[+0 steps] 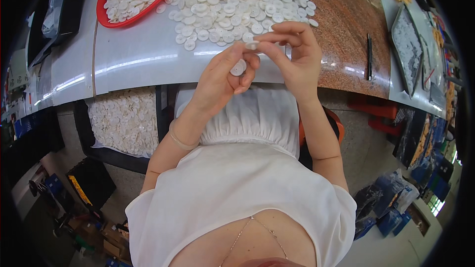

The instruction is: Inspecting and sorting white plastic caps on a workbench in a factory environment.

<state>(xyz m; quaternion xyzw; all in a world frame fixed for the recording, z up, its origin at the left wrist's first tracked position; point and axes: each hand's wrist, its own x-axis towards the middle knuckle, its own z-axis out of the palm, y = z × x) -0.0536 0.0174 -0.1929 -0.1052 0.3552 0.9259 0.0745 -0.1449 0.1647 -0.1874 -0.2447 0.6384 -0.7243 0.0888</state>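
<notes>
Close to the table's front edge, my left hand (217,76) is closed, with a small round white plastic disc (238,67) held against its curled fingers. My right hand (299,59) pinches another white disc (252,45) between thumb and forefinger, seen nearly edge-on. The left thumb and forefinger tips meet this second disc too. Just beyond both hands spreads a large heap of similar discs (217,7), each with a raised ring and a mark at its centre.
A red basin (102,12) full of discs stands at the back left. Below the table edge, a black crate (84,133) holds many more. On the brown board (346,29) lies a black pen (369,57). A metal tray (406,49) with whitish pieces sits far right.
</notes>
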